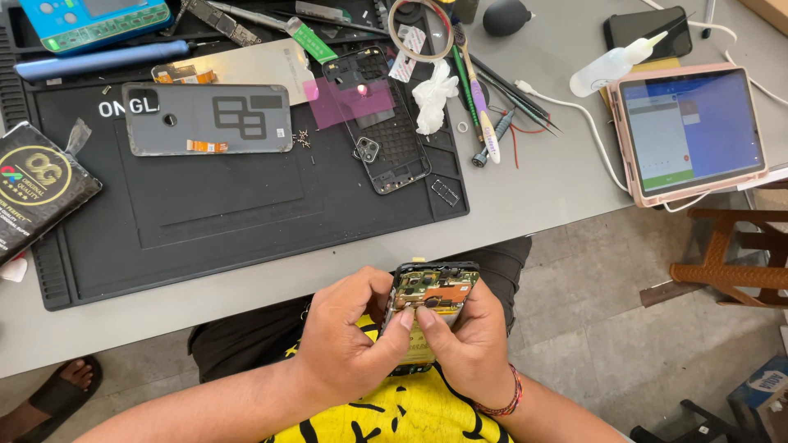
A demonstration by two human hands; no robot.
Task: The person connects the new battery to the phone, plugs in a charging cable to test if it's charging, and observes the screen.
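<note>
In the head view, an opened phone (429,305) with its back removed is held upright over the lap, just below the near edge of the table (525,184). Its exposed circuit board and yellow-gold parts face the camera. The left hand (349,336) is wrapped around the phone's left side, its grip closed on the frame, with the thumb laid across the lower part of the board. The right hand (468,340) is closed on the right side of the phone, its thumb tip pressed onto the board just beside the left thumb. A red-beaded bracelet (505,402) is worn on the right wrist.

On the table, a black work mat (230,213) is spread out. A grey phone back cover (207,119) is laid flat on it, and a black phone frame (386,123) lies to its right, partly covered by a pink translucent film (349,102). A crumpled white tissue (433,94) sits just beside the frame. Tweezers and screwdrivers (488,102) are gathered at the mat's right edge. A small white squeeze bottle (611,66) lies farther right, near a tablet in a pink case (689,131) with a lit screen. A black packet with a gold emblem (37,184) rests at the mat's left edge. A sandalled foot (66,385) is seen on the floor at lower left.
</note>
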